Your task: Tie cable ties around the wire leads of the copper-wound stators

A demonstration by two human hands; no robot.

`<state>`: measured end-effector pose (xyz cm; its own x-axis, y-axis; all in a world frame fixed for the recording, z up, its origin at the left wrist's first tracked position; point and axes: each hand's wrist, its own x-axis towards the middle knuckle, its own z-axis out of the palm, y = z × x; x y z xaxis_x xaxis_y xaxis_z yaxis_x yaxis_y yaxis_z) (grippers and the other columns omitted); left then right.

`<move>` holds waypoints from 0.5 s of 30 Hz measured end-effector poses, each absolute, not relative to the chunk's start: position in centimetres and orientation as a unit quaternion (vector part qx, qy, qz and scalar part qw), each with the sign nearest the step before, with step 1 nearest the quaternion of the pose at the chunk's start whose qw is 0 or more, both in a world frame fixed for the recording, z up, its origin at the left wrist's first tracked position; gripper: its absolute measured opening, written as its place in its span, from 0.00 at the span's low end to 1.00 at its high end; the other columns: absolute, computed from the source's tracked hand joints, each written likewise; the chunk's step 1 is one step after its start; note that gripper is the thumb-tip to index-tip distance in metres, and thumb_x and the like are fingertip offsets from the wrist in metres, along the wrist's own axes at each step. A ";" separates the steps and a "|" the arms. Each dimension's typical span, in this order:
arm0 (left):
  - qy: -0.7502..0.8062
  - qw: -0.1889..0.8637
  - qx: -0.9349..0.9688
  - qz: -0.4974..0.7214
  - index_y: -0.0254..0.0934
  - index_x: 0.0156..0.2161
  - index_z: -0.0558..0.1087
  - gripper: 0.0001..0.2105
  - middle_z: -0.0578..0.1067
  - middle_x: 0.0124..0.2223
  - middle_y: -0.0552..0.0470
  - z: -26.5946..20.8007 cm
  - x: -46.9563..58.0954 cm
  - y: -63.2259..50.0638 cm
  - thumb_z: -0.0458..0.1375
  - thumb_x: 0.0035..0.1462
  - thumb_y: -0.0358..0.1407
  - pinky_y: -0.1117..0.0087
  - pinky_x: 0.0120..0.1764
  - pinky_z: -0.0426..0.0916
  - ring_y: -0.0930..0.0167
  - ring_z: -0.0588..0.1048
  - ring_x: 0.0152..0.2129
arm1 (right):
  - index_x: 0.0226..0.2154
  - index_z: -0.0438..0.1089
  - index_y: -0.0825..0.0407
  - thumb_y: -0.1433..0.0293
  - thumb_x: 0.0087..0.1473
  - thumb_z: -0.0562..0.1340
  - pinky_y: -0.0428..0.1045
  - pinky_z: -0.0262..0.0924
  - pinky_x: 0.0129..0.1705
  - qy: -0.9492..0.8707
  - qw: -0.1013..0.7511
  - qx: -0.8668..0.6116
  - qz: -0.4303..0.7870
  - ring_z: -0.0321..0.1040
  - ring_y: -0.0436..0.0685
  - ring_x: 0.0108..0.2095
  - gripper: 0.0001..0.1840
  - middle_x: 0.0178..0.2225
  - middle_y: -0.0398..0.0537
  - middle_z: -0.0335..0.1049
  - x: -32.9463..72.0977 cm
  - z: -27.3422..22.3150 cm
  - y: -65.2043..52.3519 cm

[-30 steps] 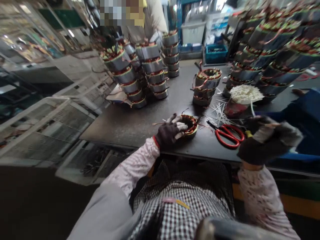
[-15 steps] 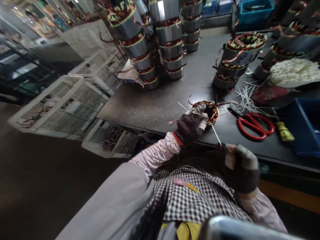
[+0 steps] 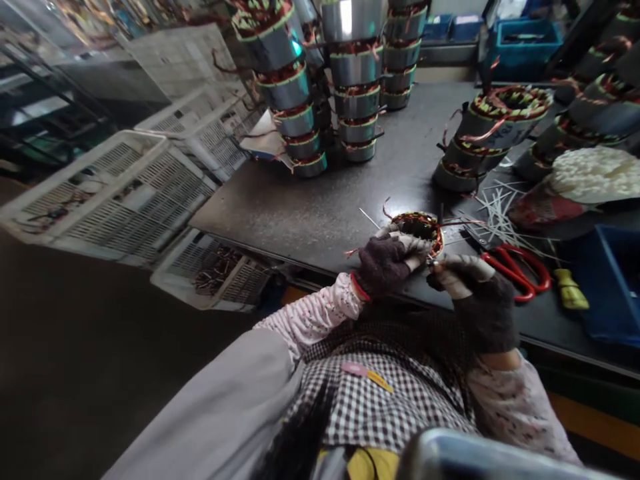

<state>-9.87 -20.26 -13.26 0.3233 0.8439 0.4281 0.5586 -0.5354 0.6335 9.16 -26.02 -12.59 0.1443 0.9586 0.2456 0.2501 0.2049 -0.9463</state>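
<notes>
Since the earlier frame, the dark-gloved, pale-fingered right hand (image 3: pixel 483 303) is brought up to the near rim of a low, round, wire-wound ring (image 3: pixel 439 240) on the dark, flat tabletop (image 3: pixel 290 213); its fingertips are pinched, on what cannot be told. The ring is gripped by the curled fingers of the similarly gloved left hand (image 3: pixel 387 263), probably for steadying. Coppery red and yellow-green are shown around its opening.
</notes>
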 end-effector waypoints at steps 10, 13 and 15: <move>0.453 0.197 0.787 0.371 0.46 0.51 0.86 0.08 0.90 0.49 0.55 -13.3 -9.8 -20.3 0.68 0.70 0.35 0.51 0.71 0.71 0.67 0.87 0.52 | 0.39 0.82 0.46 0.53 0.59 0.71 0.56 0.75 0.39 -0.621 0.455 -0.590 0.244 0.77 0.58 0.30 0.15 0.32 0.45 0.82 9.1 -11.9 -24.6; 0.454 0.188 0.787 0.374 0.46 0.50 0.87 0.08 0.90 0.49 0.55 -13.3 -9.7 -20.2 0.69 0.69 0.34 0.52 0.72 0.71 0.67 0.87 0.52 | 0.38 0.82 0.46 0.54 0.59 0.71 0.57 0.77 0.42 -0.621 0.485 -0.579 0.209 0.79 0.59 0.34 0.14 0.34 0.47 0.83 9.0 -12.0 -25.0; 0.458 0.186 0.782 0.378 0.46 0.51 0.87 0.09 0.90 0.49 0.55 -13.4 -9.7 -20.3 0.69 0.68 0.34 0.51 0.72 0.71 0.67 0.87 0.52 | 0.38 0.82 0.47 0.54 0.59 0.70 0.59 0.77 0.47 -0.632 0.456 -0.590 0.211 0.79 0.60 0.35 0.15 0.35 0.49 0.84 8.8 -12.1 -25.0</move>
